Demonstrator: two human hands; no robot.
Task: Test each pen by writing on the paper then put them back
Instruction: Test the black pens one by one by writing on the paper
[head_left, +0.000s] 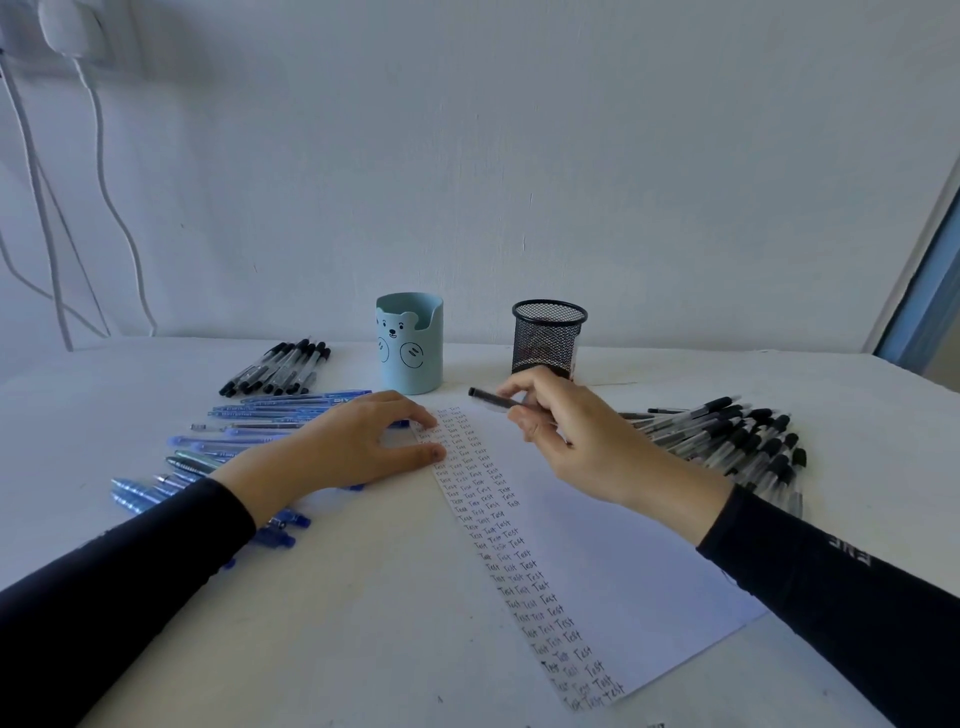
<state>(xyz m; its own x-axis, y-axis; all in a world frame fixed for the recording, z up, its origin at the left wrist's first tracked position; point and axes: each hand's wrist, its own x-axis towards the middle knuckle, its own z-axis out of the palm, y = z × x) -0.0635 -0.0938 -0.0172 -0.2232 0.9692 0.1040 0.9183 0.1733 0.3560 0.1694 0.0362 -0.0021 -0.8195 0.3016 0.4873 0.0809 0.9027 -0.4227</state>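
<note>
A white sheet of paper (587, 545) lies on the table, with columns of the word "Test" down its left side. My left hand (358, 447) rests on the paper's top left corner, fingers spread and pressing it flat. My right hand (566, 431) hovers above the paper's top edge and pinches a black pen (493, 399) that points left. Behind stand a light blue bear pen cup (410, 343) and a black mesh pen cup (548, 338). Blue pens (234, 441) lie fanned under my left arm.
A pile of black capped pens (737, 441) lies to the right of the paper. A smaller group of black pens (280, 366) lies at the back left. White cables (98, 171) hang down the wall at the left. The table (337, 623) is white.
</note>
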